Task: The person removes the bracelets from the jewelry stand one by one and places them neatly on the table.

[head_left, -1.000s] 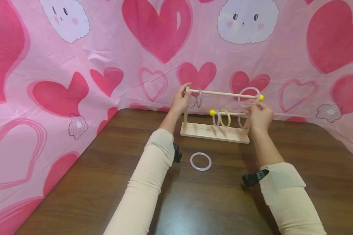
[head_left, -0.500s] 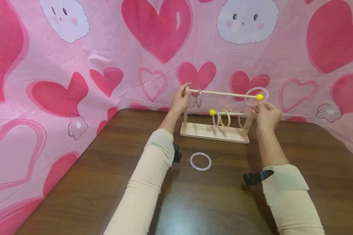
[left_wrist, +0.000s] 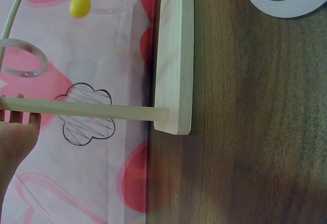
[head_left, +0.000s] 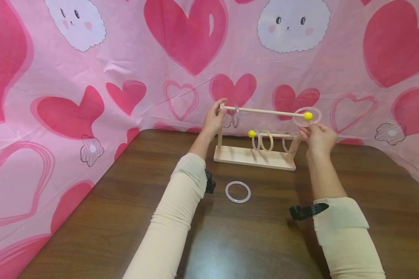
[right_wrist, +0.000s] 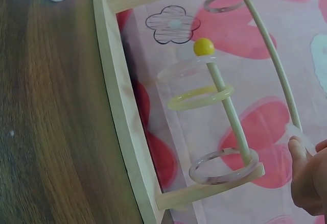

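Observation:
A wooden bangle stand (head_left: 255,158) has two rods tipped with yellow balls. My left hand (head_left: 213,120) grips the top of its left post, thumb in front. At the upper rod's right end, my right hand (head_left: 320,139) pinches a clear pinkish bangle (head_left: 321,115) by its lower edge. That bangle overlaps the ball; whether the rod still passes through it I cannot tell. A greyish bangle (head_left: 237,117) hangs on the upper rod near my left hand. On the lower rod hang a pale bangle (right_wrist: 161,75), a yellow bangle (right_wrist: 176,105) and a mottled bangle (right_wrist: 196,175).
A lilac bangle (head_left: 227,192) lies flat on the brown wooden table (head_left: 143,217), in front of the stand. Behind the stand hangs a pink cloth (head_left: 125,58) printed with hearts. Each forearm wears a black wrist camera, and the right one (head_left: 302,212) sits low over the table.
My right hand has shifted right, carrying the pinkish bangle along the upper rod to its ball end. The left hand keeps its grip on the post.

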`<move>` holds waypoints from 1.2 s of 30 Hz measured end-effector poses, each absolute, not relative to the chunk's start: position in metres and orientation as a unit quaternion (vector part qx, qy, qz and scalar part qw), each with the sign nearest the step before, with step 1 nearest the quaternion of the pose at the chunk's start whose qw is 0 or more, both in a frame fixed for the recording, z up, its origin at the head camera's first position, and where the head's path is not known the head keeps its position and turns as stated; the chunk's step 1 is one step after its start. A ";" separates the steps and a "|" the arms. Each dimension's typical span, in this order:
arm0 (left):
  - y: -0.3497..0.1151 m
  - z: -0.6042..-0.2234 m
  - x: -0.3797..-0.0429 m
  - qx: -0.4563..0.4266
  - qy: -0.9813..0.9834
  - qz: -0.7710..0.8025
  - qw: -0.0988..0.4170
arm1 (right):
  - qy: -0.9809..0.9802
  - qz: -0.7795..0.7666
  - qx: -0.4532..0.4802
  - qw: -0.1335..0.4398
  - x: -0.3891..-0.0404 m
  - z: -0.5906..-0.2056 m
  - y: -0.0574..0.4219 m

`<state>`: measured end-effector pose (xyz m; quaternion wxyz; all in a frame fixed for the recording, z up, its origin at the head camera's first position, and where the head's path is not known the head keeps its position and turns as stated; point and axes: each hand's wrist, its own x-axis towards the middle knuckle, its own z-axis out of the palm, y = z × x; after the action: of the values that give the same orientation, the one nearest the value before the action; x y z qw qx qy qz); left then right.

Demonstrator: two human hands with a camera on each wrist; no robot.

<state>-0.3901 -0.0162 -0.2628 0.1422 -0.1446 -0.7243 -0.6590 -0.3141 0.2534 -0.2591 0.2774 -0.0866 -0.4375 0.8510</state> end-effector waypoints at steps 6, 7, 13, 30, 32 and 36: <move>-0.016 -0.263 -0.390 -0.145 -0.721 -0.662 0.143 | -0.391 0.884 -0.104 0.236 -0.312 -0.262 0.258; -0.016 -0.263 -0.391 -0.145 -0.720 -0.664 0.142 | -0.374 0.893 -0.109 0.224 -0.312 -0.261 0.259; -0.016 -0.263 -0.391 -0.151 -0.715 -0.668 0.142 | -0.269 0.947 -0.119 0.130 -0.309 -0.262 0.268; -0.018 -0.261 -0.391 -0.156 -0.710 -0.672 0.141 | -0.298 0.949 -0.103 0.004 -0.303 -0.267 0.293; -0.018 -0.261 -0.391 -0.155 -0.706 -0.677 0.138 | -0.305 0.947 -0.104 -0.005 -0.302 -0.268 0.294; -0.019 -0.263 -0.391 -0.160 -0.703 -0.680 0.137 | -0.316 0.942 -0.112 -0.014 -0.302 -0.271 0.296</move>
<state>-0.3911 -0.0191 -0.2626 0.1369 -0.1599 -0.7026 -0.6798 -0.3021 0.2962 -0.2706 -0.0140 -0.1125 -0.3163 0.9419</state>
